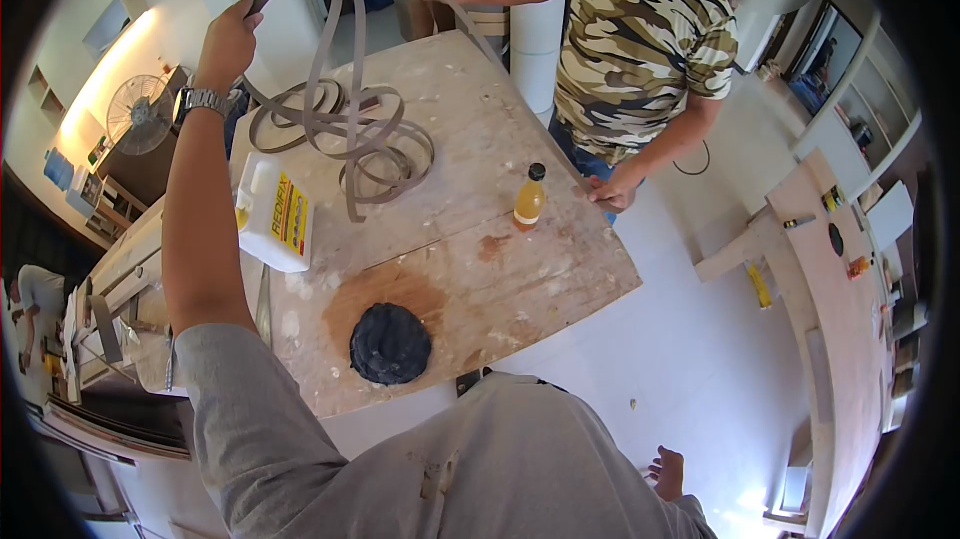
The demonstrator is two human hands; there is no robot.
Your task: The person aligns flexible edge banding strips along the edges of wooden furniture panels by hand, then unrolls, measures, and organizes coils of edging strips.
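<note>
My left hand is raised at the upper left, closed on a long grey-brown strip that hangs in loops onto the wooden table. More coils of it lie on the tabletop. Below the coils stands a white jug with a yellow label. An amber bottle with a black cap is upright near the table's right side. A dark rounded lump rests at the near edge. My right hand hangs low at the right over the floor, its fingers apart, holding nothing.
Across the table a person in a camouflage shirt holds a strip along the far edge, one hand at each end. A fan stands at the left. A wooden bench with small items is at the right. Another person is far left.
</note>
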